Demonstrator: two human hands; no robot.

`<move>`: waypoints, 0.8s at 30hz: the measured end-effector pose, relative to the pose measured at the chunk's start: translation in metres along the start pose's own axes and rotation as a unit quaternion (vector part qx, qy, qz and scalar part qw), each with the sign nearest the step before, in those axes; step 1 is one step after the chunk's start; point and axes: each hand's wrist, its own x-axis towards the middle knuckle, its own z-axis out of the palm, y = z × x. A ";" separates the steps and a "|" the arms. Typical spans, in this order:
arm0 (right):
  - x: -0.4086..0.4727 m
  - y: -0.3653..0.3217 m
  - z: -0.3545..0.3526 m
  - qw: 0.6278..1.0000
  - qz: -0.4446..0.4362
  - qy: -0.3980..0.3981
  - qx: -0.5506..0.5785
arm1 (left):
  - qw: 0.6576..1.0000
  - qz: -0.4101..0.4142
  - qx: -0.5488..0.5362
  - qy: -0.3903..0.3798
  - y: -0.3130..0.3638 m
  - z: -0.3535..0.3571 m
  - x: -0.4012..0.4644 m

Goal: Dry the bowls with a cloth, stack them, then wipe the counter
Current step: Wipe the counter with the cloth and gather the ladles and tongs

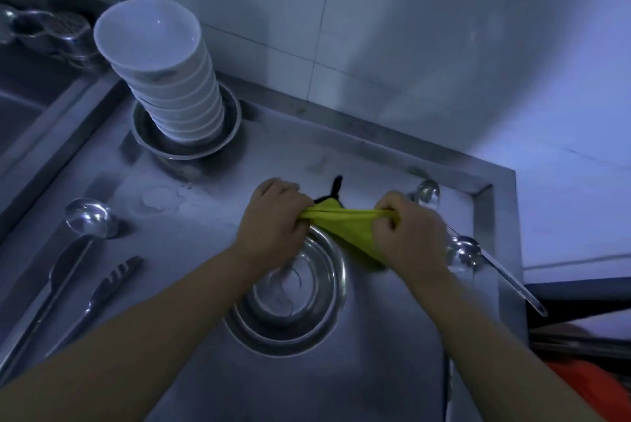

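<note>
head view:
left hand (273,217): clenched round one end of the yellow cloth (345,227)
right hand (408,234): grasping the other end
cloth: stretched between both hands above steel bowls (327,312)
white bowls (164,73): stacked at counter (375,162) rear

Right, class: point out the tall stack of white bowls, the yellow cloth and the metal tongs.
Tall stack of white bowls (177,94), head view, side of stack.
Yellow cloth (345,222), head view, stretched middle.
Metal tongs (102,292), head view, arm.
</note>
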 end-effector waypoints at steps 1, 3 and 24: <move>0.010 -0.004 -0.005 1.000 0.012 0.015 0.017 | 0.999 -0.016 -0.031 0.009 0.001 -0.009 0.003; 0.032 -0.011 -0.008 0.999 0.024 0.022 0.036 | 0.994 -0.074 -0.079 0.034 0.002 -0.026 0.013; 0.121 -0.072 0.213 0.957 -0.128 -0.200 -0.167 | 0.978 -0.209 -0.009 0.014 -0.069 0.027 -0.044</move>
